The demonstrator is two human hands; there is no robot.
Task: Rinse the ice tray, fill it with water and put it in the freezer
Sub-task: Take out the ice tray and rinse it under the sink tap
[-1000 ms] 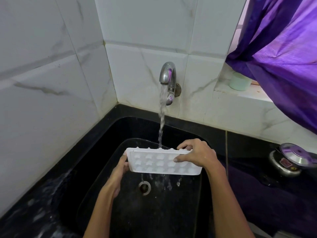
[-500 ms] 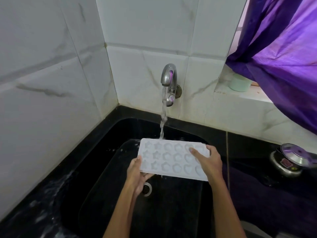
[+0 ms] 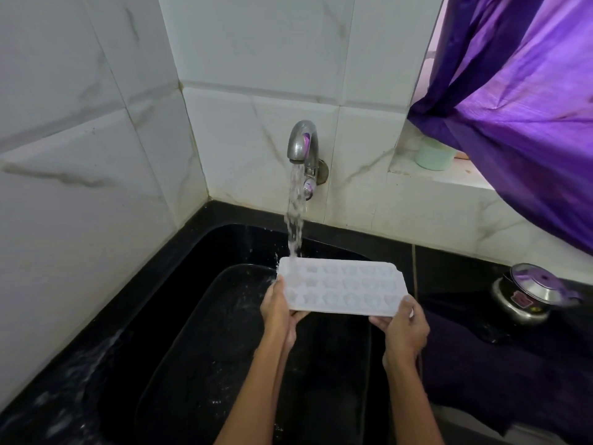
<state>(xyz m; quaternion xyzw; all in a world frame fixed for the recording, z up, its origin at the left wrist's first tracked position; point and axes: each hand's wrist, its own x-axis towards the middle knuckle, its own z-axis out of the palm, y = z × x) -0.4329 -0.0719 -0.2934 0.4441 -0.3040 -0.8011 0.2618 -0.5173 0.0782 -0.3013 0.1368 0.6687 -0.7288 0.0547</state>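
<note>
A white ice tray (image 3: 345, 289) with star- and gem-shaped cells is held level, cells up, over the black sink (image 3: 199, 316). My left hand (image 3: 277, 308) grips its near left corner and my right hand (image 3: 405, 327) grips its near right corner. Water runs from the steel tap (image 3: 301, 142) on the back wall and lands on the tray's far left corner, splashing there.
White marble tiles close off the left and back. A wet black counter (image 3: 57, 396) borders the sink on the left. At the right stand a steel pot with lid (image 3: 526, 297), a purple curtain (image 3: 526, 101) and a pale green cup (image 3: 434, 154) on the ledge.
The tray was tipped on edge with its underside towards me; it has turned cells up and level. My right hand shifted from the top edge to the near right corner.
</note>
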